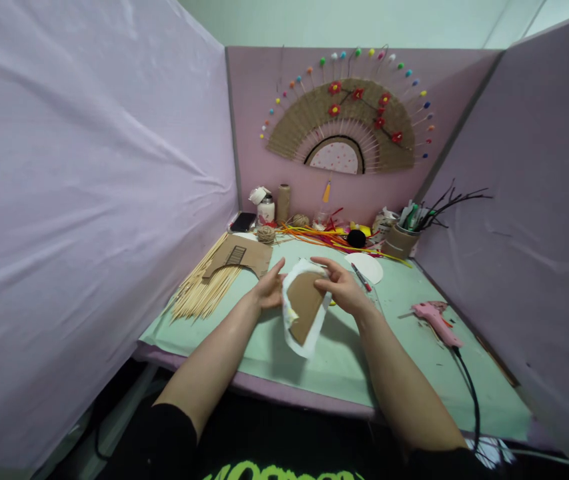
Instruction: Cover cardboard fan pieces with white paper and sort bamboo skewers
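Observation:
A brown cardboard half-disc [305,303] with a white paper or cloth border [295,343] around it is held up over the table, tilted. Pinching its upper right side is my right hand [344,287], thumb on the cardboard and fingers behind. At the left edge of the piece, my left hand [268,291] has its thumb and fingers apart; its fingertips are partly hidden behind the white border. A pale yellowish patch shows on the border's lower left. Just beyond my right hand lie a red pen [361,277] and a white paper disc [365,268].
Bamboo sticks [204,297] and a cut cardboard sheet [237,255] lie at left. A pink glue gun [438,321] with a black cord rests at right. Pipe cleaners [314,235], twine [265,234] and a pot of twigs [401,240] line the back. A decorated fan [289,133] hangs behind.

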The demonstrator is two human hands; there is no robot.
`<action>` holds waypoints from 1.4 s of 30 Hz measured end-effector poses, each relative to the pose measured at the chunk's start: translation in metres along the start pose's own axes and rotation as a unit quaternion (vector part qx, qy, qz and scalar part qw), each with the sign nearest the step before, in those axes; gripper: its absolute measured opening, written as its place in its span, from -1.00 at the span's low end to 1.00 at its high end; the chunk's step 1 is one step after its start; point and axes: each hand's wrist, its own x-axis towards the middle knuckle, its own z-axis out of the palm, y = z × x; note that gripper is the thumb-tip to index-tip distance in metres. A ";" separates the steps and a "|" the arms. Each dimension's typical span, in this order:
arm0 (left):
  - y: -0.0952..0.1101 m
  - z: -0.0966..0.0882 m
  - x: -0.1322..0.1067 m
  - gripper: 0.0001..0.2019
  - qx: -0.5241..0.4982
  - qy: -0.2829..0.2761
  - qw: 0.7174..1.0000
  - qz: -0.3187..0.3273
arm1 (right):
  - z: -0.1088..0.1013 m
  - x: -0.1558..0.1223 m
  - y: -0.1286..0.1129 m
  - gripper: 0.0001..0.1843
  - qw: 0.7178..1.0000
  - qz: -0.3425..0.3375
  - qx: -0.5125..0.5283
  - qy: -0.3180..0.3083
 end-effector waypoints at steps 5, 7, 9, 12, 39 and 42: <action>-0.007 0.004 0.000 -0.43 0.095 0.029 0.994 -0.041 | 0.006 0.005 0.006 -0.41 0.990 -0.038 -0.136 0.020; -0.007 0.004 -0.002 -0.53 0.140 0.057 0.988 -0.026 | 0.004 0.005 0.005 -0.40 0.988 -0.042 -0.145 0.029; -0.008 0.003 -0.002 -0.51 0.160 0.067 0.985 -0.018 | 0.001 0.006 0.003 -0.36 0.987 -0.041 -0.146 0.050; -0.009 0.004 -0.001 -0.45 0.164 0.062 0.985 -0.008 | -0.004 0.005 0.000 -0.28 0.988 -0.007 -0.121 0.093; 0.009 0.012 0.009 -0.65 -0.149 0.290 0.907 0.266 | -0.043 0.010 0.016 -0.78 0.843 0.042 -0.466 0.264; 0.012 0.012 0.007 -0.65 -0.159 0.290 0.905 0.268 | -0.063 0.005 0.015 -0.81 0.815 0.163 -0.533 0.157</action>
